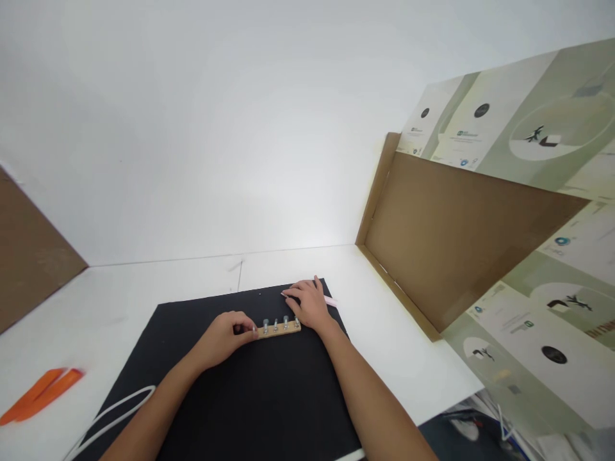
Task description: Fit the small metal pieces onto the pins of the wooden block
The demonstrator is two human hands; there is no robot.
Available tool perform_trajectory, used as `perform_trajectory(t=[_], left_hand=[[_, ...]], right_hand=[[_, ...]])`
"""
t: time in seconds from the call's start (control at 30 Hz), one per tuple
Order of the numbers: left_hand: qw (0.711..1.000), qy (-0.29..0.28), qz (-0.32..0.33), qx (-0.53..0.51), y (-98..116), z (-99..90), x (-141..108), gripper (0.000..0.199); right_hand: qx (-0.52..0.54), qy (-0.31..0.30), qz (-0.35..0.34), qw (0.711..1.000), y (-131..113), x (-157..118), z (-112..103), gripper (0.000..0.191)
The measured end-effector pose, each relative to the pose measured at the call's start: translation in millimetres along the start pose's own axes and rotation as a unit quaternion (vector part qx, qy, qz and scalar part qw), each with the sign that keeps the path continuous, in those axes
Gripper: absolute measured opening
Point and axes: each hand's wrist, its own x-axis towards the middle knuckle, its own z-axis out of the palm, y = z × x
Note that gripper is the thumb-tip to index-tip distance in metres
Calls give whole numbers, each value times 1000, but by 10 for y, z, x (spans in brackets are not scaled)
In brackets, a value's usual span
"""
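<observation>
A narrow wooden strip lies on the black mat, with several upright metal bolts set along it. My left hand pinches the strip's left end between thumb and fingers. Just beyond the strip's right end, my right hand is closed over a slim pale-pink, pen-like stick. One end of that stick sticks out to the right of the hand. The middle of it is hidden under the palm and fingers.
Orange strips lie on the white table at the left. A white cable loops by my left forearm. An open cardboard box stands at the right, and brown cardboard at the left. A white wall rises behind.
</observation>
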Motion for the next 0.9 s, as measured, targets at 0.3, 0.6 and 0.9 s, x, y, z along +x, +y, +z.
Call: perform_trajectory(t=[0.3, 0.6, 0.9], left_hand=[[1000, 3, -10, 12, -3, 5, 12, 27], [1000, 5, -9, -5, -28, 16, 18, 27], [1000, 0, -12, -4, -1, 8, 11, 27]], right_hand=[[-5, 14, 31, 999, 65, 22, 73, 20], [-31, 45, 73, 996, 69, 16, 103, 13], [-61, 61, 121, 989, 67, 1, 155, 13]])
